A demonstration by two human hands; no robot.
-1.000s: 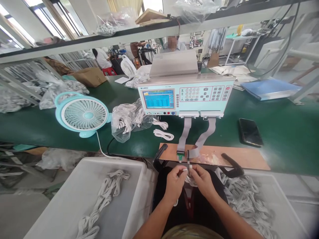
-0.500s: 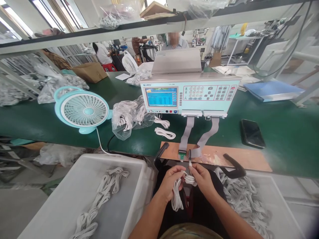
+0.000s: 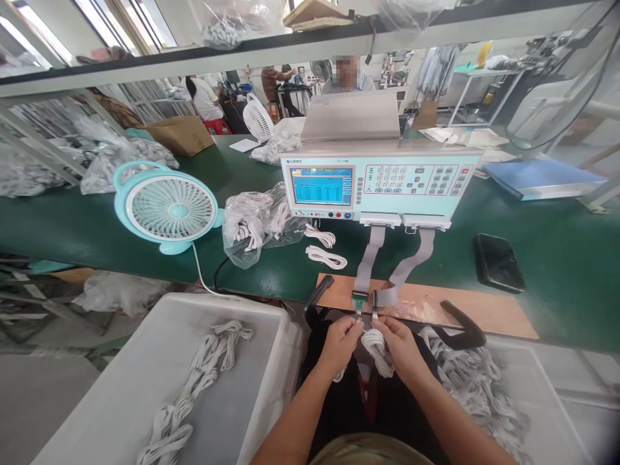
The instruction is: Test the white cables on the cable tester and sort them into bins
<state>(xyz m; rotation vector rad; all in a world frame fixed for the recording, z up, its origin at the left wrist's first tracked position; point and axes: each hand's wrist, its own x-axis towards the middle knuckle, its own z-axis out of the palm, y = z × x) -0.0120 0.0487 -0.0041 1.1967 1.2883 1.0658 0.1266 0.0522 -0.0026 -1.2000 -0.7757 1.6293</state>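
Note:
My left hand (image 3: 340, 343) is closed in a pinch on a white cable end, right at the small green circuit board (image 3: 359, 301) on a grey ribbon cable. My right hand (image 3: 398, 342) pinches the other white plug at a black connector (image 3: 374, 301) on the second ribbon. Between the hands hangs a coiled white cable (image 3: 378, 352). Under my left wrist shows a sliver of another white loop (image 3: 340, 374), mostly hidden. Both ribbons run up to a light-blue tester (image 3: 416, 184) with a lit screen. How deep the plugs sit is too small to tell.
A white bin (image 3: 169, 310) with coiled cables stands left, another heap of cables (image 3: 477, 387) right. On the green table are a fan (image 3: 178, 210), bagged cables (image 3: 249, 226), two loose coils (image 3: 326, 257), a phone (image 3: 500, 262) and a blue folder (image 3: 542, 179). People sit beyond.
My left hand has moved up to the green board and turned, so the loop hanging from it is mostly hidden. The coil between my hands hangs lower. The view has shifted slightly.

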